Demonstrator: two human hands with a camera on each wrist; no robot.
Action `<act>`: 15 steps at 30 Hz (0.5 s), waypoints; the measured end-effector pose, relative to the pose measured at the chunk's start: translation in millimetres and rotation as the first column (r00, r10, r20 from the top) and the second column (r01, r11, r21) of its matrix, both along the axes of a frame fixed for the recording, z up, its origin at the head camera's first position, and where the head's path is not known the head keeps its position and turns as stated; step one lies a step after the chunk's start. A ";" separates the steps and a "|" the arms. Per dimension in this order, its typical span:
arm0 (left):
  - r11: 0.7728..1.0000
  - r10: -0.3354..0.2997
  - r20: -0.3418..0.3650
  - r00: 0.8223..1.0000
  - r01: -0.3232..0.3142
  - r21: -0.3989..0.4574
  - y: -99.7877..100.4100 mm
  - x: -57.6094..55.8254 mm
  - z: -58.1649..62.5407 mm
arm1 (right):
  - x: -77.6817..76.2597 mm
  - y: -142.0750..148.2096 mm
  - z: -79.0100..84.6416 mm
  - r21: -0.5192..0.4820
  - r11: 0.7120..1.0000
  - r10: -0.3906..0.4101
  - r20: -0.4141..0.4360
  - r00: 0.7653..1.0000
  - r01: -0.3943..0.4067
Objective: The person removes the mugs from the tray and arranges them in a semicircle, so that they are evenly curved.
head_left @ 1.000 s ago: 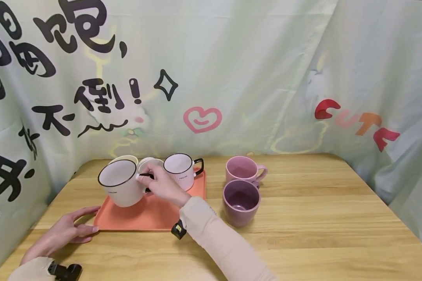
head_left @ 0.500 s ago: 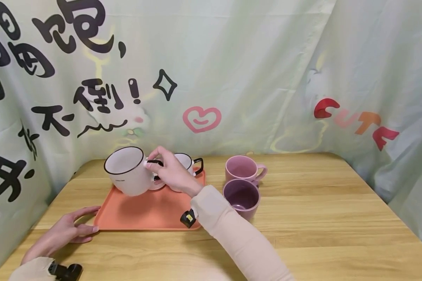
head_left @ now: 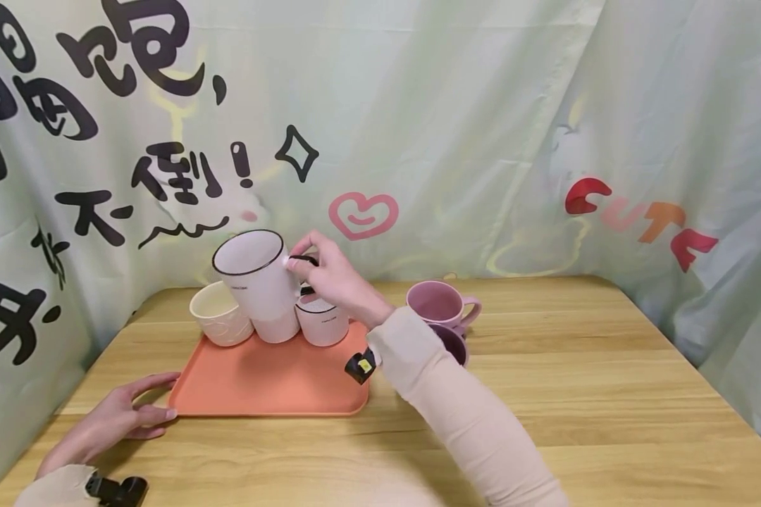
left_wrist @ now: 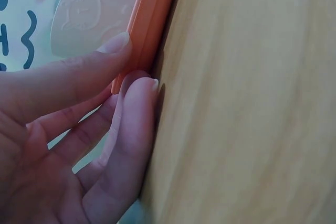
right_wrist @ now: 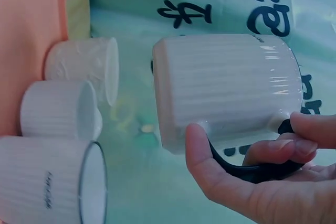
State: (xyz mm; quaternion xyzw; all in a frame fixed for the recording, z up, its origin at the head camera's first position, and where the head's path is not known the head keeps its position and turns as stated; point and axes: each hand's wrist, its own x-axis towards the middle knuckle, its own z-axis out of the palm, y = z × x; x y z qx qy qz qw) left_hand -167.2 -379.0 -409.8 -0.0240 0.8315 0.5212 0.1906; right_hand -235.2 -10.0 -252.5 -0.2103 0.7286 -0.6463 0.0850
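Observation:
My right hand (head_left: 339, 282) grips the black handle of a white mug (head_left: 254, 274) with a black rim, holding it up over the back of an orange tray (head_left: 266, 387). In the right wrist view the mug (right_wrist: 226, 87) hangs apart from the cups. A cream embossed cup (head_left: 222, 317) and a smaller black-rimmed mug (head_left: 323, 326) stand along the tray's back. Between them, a plain white cup (right_wrist: 58, 111) shows in the right wrist view. At the tray's front left corner, my left hand (head_left: 117, 415) pinches the edge, thumb on top.
A pink mug (head_left: 434, 301) stands on the wooden table (head_left: 577, 394) right of the tray. In front of it a dark purple mug (head_left: 453, 343) is partly covered by my right sleeve. A printed curtain (head_left: 469, 141) hangs behind the table.
My right hand has lifted the black-rimmed mug up and to the right. The cream cup behind it has come into sight. My left hand has stayed at the tray's corner.

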 end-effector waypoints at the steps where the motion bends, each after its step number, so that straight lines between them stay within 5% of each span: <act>1: 1.000 0.006 -0.001 1.000 -0.006 -0.003 0.1 -0.1 0.0 | -0.9 2.1 2.5 -0.007 1.000 -0.010 0.002 1.000 0.010; 15: 1.000 0.019 0.000 1.000 -0.019 -0.004 2.5 0.5 1.0 | -6.6 40.7 19.3 -0.112 0.986 -0.121 0.018 0.992 0.123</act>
